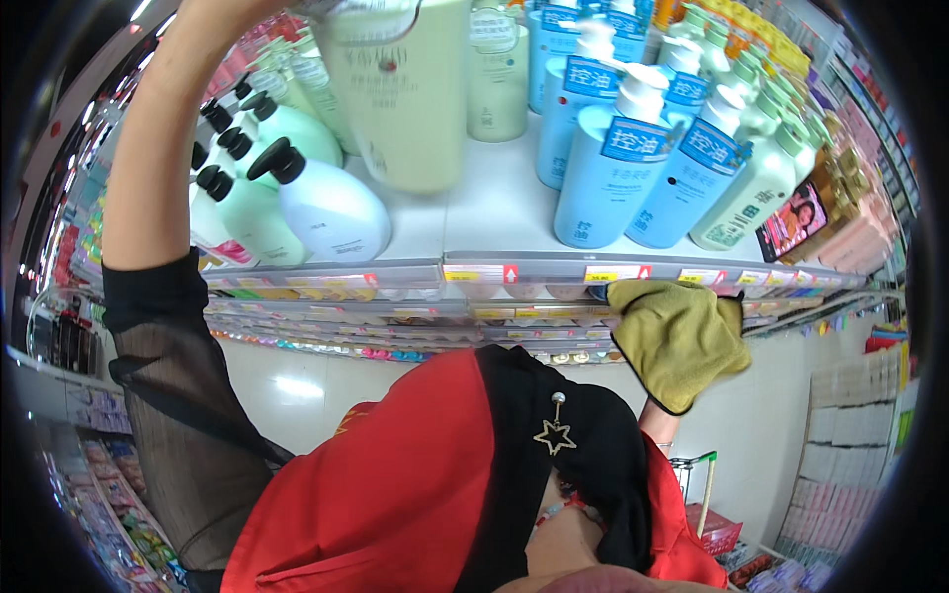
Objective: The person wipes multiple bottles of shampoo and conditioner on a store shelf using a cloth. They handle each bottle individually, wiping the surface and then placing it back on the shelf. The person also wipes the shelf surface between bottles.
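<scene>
My left forearm reaches up past the top left edge, and the left hand is out of view. Close to that arm's upper end, a large pale green bottle looks blurred and raised above the white shelf. A yellow-green cloth with dark edging hangs over my right hand just in front of the shelf's edge; the cloth hides the fingers, and only the wrist shows below. Behind the raised bottle stands a similar green pump bottle. Blue pump bottles stand to its right.
White and mint bottles with black pumps crowd the shelf's left side. Green-capped bottles and a small screen are at the right. Price labels line the shelf edge. Lower right are a red basket and stacked packages.
</scene>
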Tool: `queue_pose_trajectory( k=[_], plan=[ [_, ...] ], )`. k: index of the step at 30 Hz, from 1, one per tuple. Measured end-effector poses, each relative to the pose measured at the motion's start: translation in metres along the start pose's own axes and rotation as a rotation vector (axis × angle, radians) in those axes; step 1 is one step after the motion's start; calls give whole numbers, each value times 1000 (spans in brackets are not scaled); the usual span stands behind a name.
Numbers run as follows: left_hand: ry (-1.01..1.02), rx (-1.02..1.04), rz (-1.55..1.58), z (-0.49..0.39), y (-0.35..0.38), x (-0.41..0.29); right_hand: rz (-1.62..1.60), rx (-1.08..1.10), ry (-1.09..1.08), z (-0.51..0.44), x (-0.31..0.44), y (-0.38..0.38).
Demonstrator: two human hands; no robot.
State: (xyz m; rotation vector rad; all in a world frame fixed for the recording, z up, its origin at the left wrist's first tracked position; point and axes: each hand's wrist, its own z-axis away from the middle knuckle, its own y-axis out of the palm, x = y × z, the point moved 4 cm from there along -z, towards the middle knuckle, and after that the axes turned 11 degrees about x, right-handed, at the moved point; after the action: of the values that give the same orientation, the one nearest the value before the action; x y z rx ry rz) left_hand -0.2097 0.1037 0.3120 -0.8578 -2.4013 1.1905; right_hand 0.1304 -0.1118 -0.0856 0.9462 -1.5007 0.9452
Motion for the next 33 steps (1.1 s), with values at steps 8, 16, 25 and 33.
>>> queue_pose_trajectory(
  k=[8, 16, 25, 33],
  plan=[
    [-63, 146, -391, -33, 50, 108, -65, -355, -72, 26, -21, -39],
    [-11, 285, -273, -4, 109, 215, -835, -407, -132, 41, -29, -37],
    [-126, 477, -152, 32, 130, 272, -1278, -103, -240, 37, -26, -34],
    [-20, 579, -113, -1, 107, 216, -1082, -384, -316, 58, -10, -52]
  ],
)
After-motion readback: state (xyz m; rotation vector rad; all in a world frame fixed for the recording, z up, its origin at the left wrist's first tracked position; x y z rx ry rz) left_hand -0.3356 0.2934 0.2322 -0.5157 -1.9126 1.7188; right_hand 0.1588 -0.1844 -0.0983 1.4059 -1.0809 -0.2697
